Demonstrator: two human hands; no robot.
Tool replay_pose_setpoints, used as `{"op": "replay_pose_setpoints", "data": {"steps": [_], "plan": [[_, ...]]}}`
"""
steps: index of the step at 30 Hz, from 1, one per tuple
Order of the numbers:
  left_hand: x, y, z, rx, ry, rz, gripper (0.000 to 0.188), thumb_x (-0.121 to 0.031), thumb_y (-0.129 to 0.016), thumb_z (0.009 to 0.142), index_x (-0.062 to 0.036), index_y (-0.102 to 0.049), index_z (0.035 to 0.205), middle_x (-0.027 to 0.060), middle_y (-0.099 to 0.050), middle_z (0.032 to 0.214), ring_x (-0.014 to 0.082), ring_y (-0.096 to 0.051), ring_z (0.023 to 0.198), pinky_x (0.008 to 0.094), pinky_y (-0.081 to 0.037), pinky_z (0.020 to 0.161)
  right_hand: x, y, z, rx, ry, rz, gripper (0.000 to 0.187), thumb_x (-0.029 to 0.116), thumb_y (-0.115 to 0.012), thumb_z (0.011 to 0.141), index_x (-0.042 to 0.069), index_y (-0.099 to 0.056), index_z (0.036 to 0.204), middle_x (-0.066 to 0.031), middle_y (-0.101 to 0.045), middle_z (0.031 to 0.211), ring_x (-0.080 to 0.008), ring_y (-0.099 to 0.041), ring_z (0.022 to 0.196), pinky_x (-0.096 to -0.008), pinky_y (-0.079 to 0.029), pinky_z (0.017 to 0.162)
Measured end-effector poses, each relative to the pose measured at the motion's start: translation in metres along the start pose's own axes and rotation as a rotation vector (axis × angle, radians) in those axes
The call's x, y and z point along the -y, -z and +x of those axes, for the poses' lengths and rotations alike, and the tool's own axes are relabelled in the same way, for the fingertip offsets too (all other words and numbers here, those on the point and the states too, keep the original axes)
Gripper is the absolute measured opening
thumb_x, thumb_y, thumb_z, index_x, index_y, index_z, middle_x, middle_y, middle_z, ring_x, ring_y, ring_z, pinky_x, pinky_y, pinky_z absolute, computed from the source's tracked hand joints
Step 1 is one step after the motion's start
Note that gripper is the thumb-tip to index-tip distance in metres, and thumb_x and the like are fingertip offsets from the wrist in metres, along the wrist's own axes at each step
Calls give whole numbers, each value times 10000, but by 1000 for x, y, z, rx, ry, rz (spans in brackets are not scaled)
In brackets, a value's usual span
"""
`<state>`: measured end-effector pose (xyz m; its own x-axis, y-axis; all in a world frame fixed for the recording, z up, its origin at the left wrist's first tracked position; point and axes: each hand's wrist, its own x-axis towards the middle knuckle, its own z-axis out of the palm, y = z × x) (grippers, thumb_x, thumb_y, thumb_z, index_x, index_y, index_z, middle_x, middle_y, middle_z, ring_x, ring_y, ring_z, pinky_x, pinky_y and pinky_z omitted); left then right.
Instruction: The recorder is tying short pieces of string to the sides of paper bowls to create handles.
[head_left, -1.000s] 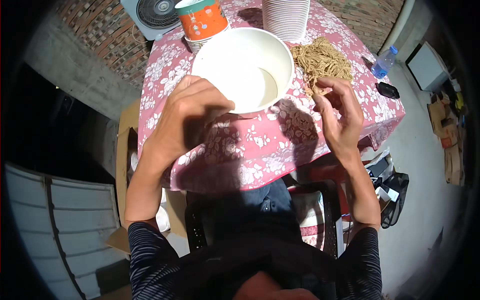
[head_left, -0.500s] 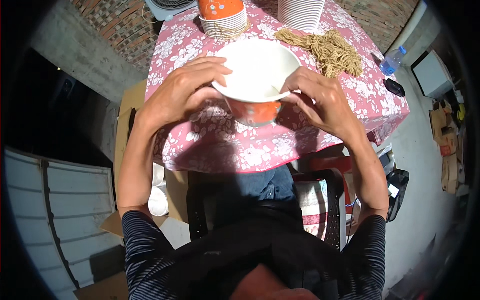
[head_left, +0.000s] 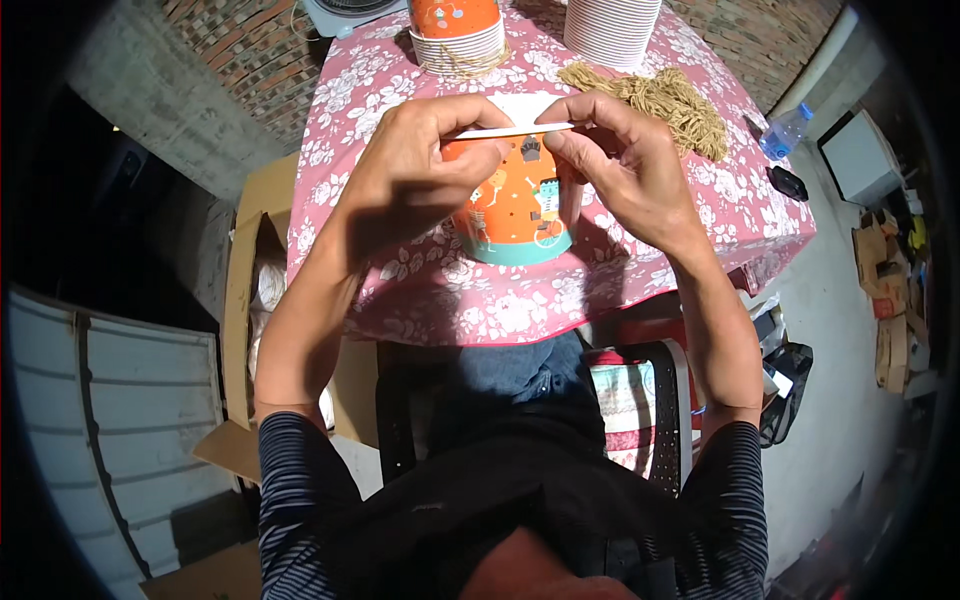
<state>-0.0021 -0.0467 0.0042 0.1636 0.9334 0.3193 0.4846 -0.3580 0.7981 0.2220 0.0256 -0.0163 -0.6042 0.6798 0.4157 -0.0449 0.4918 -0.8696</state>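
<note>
A paper bucket, orange with printed figures and a teal band at its base, stands tilted away from me at the table's near side. Its white rim faces me edge-on. My left hand pinches the rim on the left, thumb on the outer wall and fingers over the edge. On the right of the same rim, my right hand grips with thumb and forefinger. Most of the bucket's white inside is hidden behind the rim and my fingers.
On the flowered pink tablecloth stand a stack of orange buckets and a tall stack of white-rimmed ones. Tan twine lies at the right. A plastic bottle and a black object sit by the right edge.
The bucket has tipped away from me, so its orange side shows instead of its white inside. Both hands have moved closer together along the rim.
</note>
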Motion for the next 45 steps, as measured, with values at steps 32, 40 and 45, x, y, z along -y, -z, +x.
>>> {"op": "replay_pose_setpoints", "data": {"steps": [32, 40, 45], "plan": [[36, -56, -19, -353, -422, 641, 323, 47, -776, 796, -9, -677, 1098, 136, -691, 1042, 347, -660, 1047, 432, -471, 956, -127, 154, -86, 76, -213, -692, 209, 197, -772, 923, 30, -721, 1037, -121, -718, 955, -287, -678, 909, -397, -537, 802], [33, -57, -16, -307, -435, 696, 303, 15, -778, 809, -28, -680, 1092, 126, -692, 1029, 326, -661, 1037, 454, -445, 1014, -129, 145, -86, 95, 13, -1036, 122, 68, -677, 890, 33, -635, 999, -131, -634, 1009, -322, -662, 777, -429, -536, 628], [32, -56, -20, -287, -429, 707, 267, -23, -772, 839, -22, -680, 1090, 125, -694, 1021, 322, -661, 1034, 474, -433, 1043, -98, 64, -117, 139, 166, -824, 249, 96, -613, 898, 106, -600, 1146, -86, -657, 1004, -269, -712, 807, -385, -590, 685]]}}
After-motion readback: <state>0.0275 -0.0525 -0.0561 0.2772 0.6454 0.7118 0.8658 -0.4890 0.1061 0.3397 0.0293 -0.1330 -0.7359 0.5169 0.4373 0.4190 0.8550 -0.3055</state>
